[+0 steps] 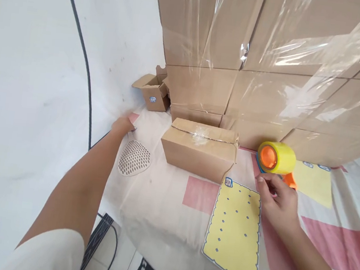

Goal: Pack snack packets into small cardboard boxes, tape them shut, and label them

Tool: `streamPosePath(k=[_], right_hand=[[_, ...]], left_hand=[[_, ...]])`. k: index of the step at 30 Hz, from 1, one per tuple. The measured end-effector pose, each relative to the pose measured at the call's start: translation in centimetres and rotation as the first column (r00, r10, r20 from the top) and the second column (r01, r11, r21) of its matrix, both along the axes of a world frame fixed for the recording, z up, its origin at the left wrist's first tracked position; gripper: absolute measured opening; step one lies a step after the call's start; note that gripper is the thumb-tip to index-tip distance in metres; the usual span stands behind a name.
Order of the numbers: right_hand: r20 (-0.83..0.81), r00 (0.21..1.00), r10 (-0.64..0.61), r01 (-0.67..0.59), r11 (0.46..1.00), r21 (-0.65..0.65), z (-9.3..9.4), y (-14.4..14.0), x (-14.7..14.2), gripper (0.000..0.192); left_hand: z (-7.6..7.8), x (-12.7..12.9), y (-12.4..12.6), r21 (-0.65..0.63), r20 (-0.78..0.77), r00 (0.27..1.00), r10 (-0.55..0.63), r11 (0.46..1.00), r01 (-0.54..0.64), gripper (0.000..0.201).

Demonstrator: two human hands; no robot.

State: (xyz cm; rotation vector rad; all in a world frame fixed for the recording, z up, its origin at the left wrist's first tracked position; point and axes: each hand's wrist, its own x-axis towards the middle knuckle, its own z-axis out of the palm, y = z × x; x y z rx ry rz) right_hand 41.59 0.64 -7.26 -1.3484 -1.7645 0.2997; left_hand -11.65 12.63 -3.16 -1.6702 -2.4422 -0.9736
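My left hand (123,126) is stretched out to the far left, its fingers wrapped round the handle end of a pale slotted skimmer (135,159). The skimmer's perforated head rests on the cloth. My right hand (279,202) is at the right, with thumb and forefinger pinched together; whether anything is between them I cannot make out. Just beyond it lies a roll of yellow tape (282,158) with an orange core and orange parts. Beside the hand, a yellow patterned sheet (235,229) lies flat. A closed cardboard box (199,152), taped on top, sits between my hands.
A tall wall of taped cardboard (271,85) stands behind the box. At the back left is a small open carton (156,96). Another yellow sheet (316,182) lies at the right on the patterned cloth (164,212). A dark cable (85,53) runs down the white wall.
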Motion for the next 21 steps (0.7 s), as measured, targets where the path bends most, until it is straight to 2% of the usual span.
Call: streamPosePath(k=[2, 4, 7, 9, 11, 12, 14, 16, 18, 20, 21], right_hand=[[0.015, 0.999, 0.051, -0.051, 0.999, 0.012, 0.1, -0.3, -0.1, 0.021], [0.011, 0.996, 0.088, -0.088, 0.996, 0.034, 0.4, -0.5, 0.0, 0.017], [-0.010, 0.987, 0.161, -0.160, 0.984, 0.076, 1.1, -0.9, 0.1, 0.015], [-0.018, 0.967, 0.254, -0.253, 0.965, 0.067, 2.1, -1.4, -0.2, 0.015], [-0.025, 0.925, 0.379, -0.379, 0.925, 0.020, 3.2, -1.9, -0.9, 0.011], [-0.022, 0.894, 0.447, -0.447, 0.894, -0.016, 3.7, -2.1, -1.4, 0.009], [-0.006, 0.817, 0.577, -0.575, 0.813, -0.087, 4.6, -2.3, -2.4, 0.018], [0.028, 0.728, 0.685, -0.677, 0.725, -0.127, 5.1, -2.2, -3.2, 0.022], [0.061, 0.662, 0.747, -0.740, 0.664, -0.107, 5.1, -1.7, -3.4, 0.017], [0.059, 0.639, 0.767, -0.765, 0.642, -0.056, 4.6, -0.6, -2.9, 0.019], [0.036, 0.652, 0.758, -0.756, 0.653, -0.040, 4.3, 0.1, -2.5, 0.020]], left_hand=[[0.6, 0.3, 0.2, -0.100, 0.047, 0.997, 0.069, 0.993, -0.064, 0.042], [1.5, 0.8, -0.7, -0.143, 0.075, 0.992, 0.097, 0.986, -0.085, 0.035], [2.7, 3.5, -5.0, -0.099, 0.102, 0.993, 0.064, 0.994, -0.054, 0.017], [3.0, 7.3, -9.7, -0.014, 0.129, 0.992, -0.003, 1.000, 0.005, 0.015], [2.7, 12.3, -14.8, 0.061, 0.163, 0.984, -0.070, 0.996, 0.060, 0.024], [2.3, 15.2, -17.1, 0.085, 0.182, 0.970, -0.161, 0.985, 0.148, 0.026], [1.4, 20.8, -20.4, 0.123, 0.157, 0.928, -0.339, 0.939, 0.323, 0.027], [0.5, 25.5, -21.8, 0.166, 0.096, 0.852, -0.515, 0.852, 0.496, 0.019], [-0.2, 28.7, -21.6, 0.195, 0.057, 0.794, -0.606, 0.786, 0.586, 0.015], [-0.4, 30.1, -20.7, 0.188, 0.067, 0.772, -0.633, 0.768, 0.613, 0.014], [-0.4, 30.2, -20.3, 0.174, 0.087, 0.772, -0.630, 0.772, 0.611, 0.014]])
